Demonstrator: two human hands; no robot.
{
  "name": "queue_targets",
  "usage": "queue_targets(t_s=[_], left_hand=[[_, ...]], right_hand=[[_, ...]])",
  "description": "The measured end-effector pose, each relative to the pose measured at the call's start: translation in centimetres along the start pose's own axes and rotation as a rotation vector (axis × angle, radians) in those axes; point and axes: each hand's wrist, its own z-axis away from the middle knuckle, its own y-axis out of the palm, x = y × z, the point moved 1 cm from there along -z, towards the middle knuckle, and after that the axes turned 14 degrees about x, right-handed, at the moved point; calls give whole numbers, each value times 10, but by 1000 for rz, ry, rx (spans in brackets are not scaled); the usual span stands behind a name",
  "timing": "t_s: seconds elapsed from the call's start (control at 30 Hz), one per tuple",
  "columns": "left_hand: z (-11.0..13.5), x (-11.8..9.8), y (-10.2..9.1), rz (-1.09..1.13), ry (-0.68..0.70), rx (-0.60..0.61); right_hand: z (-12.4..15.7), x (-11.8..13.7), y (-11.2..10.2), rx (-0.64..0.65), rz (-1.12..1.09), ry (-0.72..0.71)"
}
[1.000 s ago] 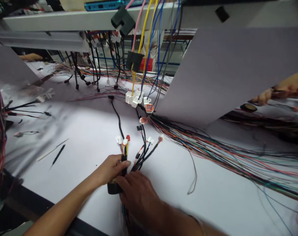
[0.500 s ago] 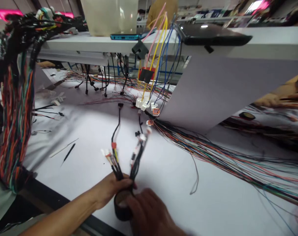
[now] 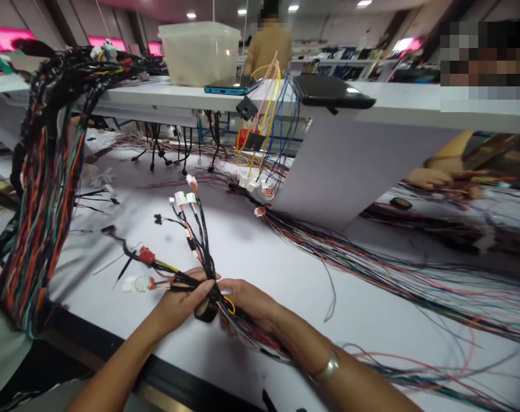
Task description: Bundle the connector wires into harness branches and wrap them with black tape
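Note:
My left hand (image 3: 180,303) is closed round a wire harness (image 3: 206,260) where its taped branches meet, thumb on top. White connectors (image 3: 185,198) tip the upper branch. The branch pointing left carries a red connector (image 3: 147,255) and a white connector (image 3: 135,283). My right hand (image 3: 251,300), a bracelet on its wrist, grips the same harness just right of the joint, its fingertips partly hidden. Loose coloured wires run out beneath that hand to the lower right. Below the joint, between my hands, hangs a roll of black tape (image 3: 205,311).
A thick hanging wire bundle (image 3: 49,212) stands at the left. Another wire bundle (image 3: 371,274) crosses the white table to the right. A shelf (image 3: 401,103) overhead bears a plastic bin (image 3: 199,54) and phones. A co-worker's hand (image 3: 429,177) works behind the panel.
The harness branches have swung left and spread apart. My right hand has shifted from the tape roll to the harness just right of the joint. The view has tilted up.

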Motion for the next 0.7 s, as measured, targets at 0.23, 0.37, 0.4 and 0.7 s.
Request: queue_targets(t_s=[0.23,0.37,0.4,0.7], left_hand=[[-3,17,13,71,-151,-256],[-3,20,27,289,-210,-357],[-2,21,30,414,-241,-335],[18,30,46,641,-243,-231]], right_hand=[[22,-18,45,-564,1002,-317],[2,-28,48,-822,1360,-245],[-1,-31,45,-837,1397,-252],[8,-28,9,-632,228,-229]])
